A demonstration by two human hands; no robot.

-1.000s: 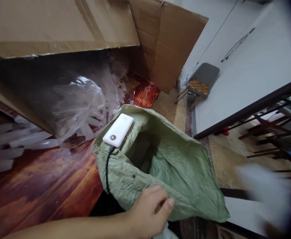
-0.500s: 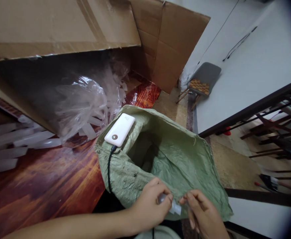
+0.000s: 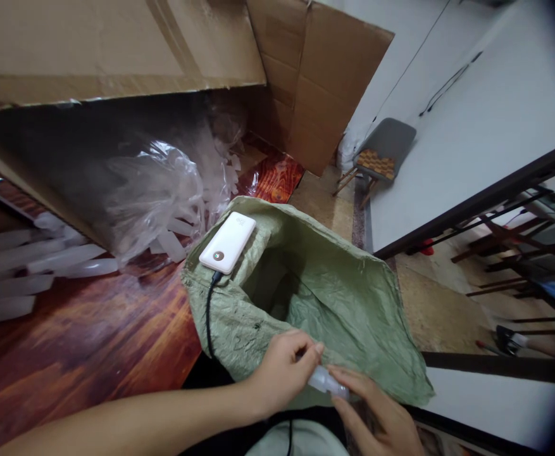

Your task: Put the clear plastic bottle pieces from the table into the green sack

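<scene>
Small clear tube (image 3: 325, 382) sits at near rim of green sack (image 3: 353, 304), long axis running 10-to-4 o'clock. Left hand (image 3: 284, 373) pinches upper end, right hand (image 3: 376, 411) closed on lower end at 4 o'clock. Both equally near.

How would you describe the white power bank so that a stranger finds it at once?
Find the green sack with its mouth open beside the wooden table. On its far left rim lies the power bank, a flat white slab with a black cable. Unlike the clear plastic pieces nearby, it is opaque.
</scene>
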